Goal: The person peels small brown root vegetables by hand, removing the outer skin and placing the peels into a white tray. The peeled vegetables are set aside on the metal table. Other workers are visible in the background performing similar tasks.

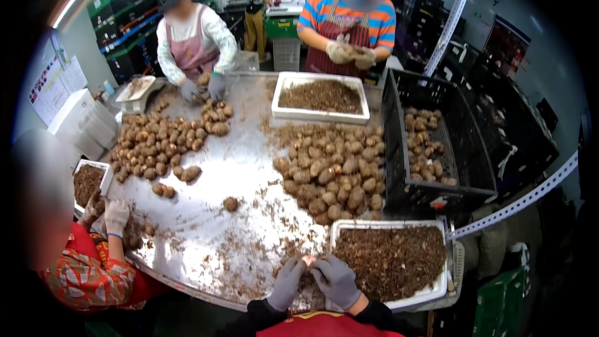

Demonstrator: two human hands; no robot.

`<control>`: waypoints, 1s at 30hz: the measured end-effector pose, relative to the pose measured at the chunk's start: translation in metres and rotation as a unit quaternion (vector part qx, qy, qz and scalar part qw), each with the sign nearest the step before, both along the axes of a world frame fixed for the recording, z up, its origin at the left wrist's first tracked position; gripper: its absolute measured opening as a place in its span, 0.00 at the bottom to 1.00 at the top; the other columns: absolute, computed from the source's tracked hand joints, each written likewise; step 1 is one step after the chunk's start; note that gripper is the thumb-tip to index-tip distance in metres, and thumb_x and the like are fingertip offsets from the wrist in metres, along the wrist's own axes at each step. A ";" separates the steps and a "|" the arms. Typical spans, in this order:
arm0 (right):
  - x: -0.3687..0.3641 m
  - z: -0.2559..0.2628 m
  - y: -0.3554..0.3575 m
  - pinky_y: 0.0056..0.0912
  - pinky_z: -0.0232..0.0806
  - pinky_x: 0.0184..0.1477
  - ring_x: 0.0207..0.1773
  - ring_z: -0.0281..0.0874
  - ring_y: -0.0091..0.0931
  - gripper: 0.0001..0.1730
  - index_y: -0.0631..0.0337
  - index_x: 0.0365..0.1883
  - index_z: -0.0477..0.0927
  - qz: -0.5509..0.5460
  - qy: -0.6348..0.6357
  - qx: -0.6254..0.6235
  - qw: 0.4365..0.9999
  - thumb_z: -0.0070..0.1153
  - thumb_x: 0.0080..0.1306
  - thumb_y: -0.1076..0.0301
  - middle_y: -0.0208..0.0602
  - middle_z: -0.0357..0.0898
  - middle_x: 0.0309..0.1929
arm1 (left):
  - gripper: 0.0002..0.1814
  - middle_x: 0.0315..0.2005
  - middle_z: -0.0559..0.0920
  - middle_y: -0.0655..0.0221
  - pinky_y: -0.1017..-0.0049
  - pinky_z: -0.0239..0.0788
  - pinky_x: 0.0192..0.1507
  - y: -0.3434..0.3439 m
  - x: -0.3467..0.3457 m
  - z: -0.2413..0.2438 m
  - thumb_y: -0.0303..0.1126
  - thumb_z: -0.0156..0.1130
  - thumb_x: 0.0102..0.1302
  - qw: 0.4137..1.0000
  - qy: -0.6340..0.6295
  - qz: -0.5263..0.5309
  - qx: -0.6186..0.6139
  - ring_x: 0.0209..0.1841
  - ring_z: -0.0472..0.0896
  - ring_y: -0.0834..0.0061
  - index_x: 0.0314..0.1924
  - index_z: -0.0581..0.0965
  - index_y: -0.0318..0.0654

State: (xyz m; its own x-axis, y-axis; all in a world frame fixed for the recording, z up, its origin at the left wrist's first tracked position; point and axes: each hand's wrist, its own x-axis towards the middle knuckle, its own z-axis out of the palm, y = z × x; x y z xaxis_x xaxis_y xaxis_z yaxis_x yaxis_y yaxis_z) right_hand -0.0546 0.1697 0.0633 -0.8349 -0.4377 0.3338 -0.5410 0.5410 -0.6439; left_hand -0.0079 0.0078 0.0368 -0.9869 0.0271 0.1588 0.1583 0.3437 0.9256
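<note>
My left hand (pixel 287 284) and my right hand (pixel 337 281), both in grey gloves, meet at the near edge of the metal table (pixel 196 210). Between their fingertips they hold a small taro corm (pixel 308 259); only its pale pinkish end shows, as fingers cover the remainder. Just right of my right hand stands a white foam tray (pixel 442 285) heaped with brown fibrous scraps (pixel 388 262). Beyond my hands lies a large pile of brown taro corms (pixel 337 168). Loose fibres are scattered over the metal around my left hand.
A black plastic crate (pixel 395 150) holding corms stands at the right. Another white tray (pixel 320 117) of scraps sits at the far side. Co-workers with gloved hands stand left and opposite, near a second corm pile (pixel 159 145). A perforated metal post (pixel 519 206) curves past the right.
</note>
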 end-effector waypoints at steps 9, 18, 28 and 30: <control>0.013 -0.005 -0.003 0.38 0.74 0.38 0.36 0.82 0.40 0.11 0.58 0.44 0.83 0.029 -0.050 -0.047 0.997 0.66 0.64 0.68 0.39 0.80 0.36 | 0.18 0.49 0.80 0.64 0.81 0.74 0.48 0.007 -0.001 -0.073 0.33 0.54 0.79 0.933 -0.146 0.116 0.307 0.49 0.80 0.78 0.61 0.71 0.29; 0.005 -0.006 -0.004 0.38 0.74 0.36 0.36 0.82 0.39 0.12 0.54 0.46 0.81 0.019 -0.009 0.044 0.999 0.65 0.65 0.64 0.37 0.78 0.36 | 0.14 0.47 0.79 0.66 0.79 0.75 0.41 0.015 0.002 -0.032 0.26 0.58 0.76 0.891 -0.189 0.130 0.393 0.45 0.80 0.76 0.58 0.75 0.28; 0.015 -0.007 0.006 0.38 0.73 0.37 0.34 0.81 0.39 0.07 0.54 0.40 0.81 0.024 0.027 0.022 0.999 0.60 0.68 0.63 0.39 0.80 0.36 | 0.20 0.50 0.78 0.54 0.65 0.75 0.45 -0.015 -0.001 -0.063 0.27 0.61 0.69 0.990 0.072 0.111 -0.053 0.46 0.81 0.63 0.60 0.75 0.34; 0.004 -0.009 0.026 0.39 0.73 0.38 0.35 0.80 0.40 0.06 0.56 0.38 0.81 -0.017 0.051 0.013 0.998 0.60 0.68 0.64 0.40 0.80 0.35 | 0.24 0.55 0.76 0.57 0.61 0.74 0.54 -0.018 0.000 -0.039 0.26 0.57 0.73 0.905 -0.068 0.082 0.412 0.52 0.79 0.64 0.67 0.68 0.37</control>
